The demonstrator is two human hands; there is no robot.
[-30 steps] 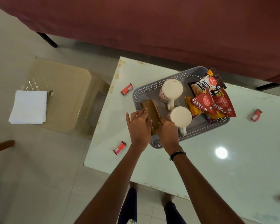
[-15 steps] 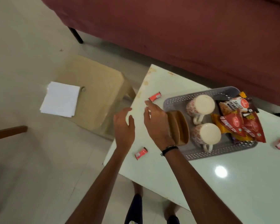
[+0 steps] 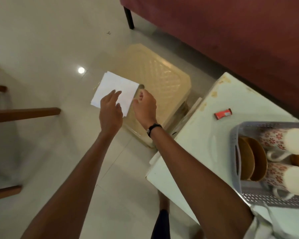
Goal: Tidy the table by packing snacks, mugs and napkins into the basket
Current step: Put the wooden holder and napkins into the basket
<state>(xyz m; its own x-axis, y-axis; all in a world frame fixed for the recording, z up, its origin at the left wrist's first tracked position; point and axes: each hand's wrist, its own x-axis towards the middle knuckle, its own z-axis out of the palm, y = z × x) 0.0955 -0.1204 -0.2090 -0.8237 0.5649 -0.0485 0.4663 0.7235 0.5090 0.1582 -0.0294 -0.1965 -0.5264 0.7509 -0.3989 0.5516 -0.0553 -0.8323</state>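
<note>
beige stool (image 3: 162, 83) holds the napkins (image 3: 114, 90): light, limp, apt to fan apart. left hand (image 3: 110, 109) spread flat above, right hand (image 3: 145, 107) loosely curled, empty; pinch the whole stack's edge.

Both my hands are over the napkin stack (image 3: 116, 90) on the beige stool (image 3: 162, 87), mid-frame; air above it is open. Bare floor (image 3: 41, 40) upper left. Wooden chair rails (image 3: 24, 112) block the left edge. White table (image 3: 193, 140) corner sits close right of my right forearm; maroon sofa (image 3: 231, 31) walls off upper right.
</note>
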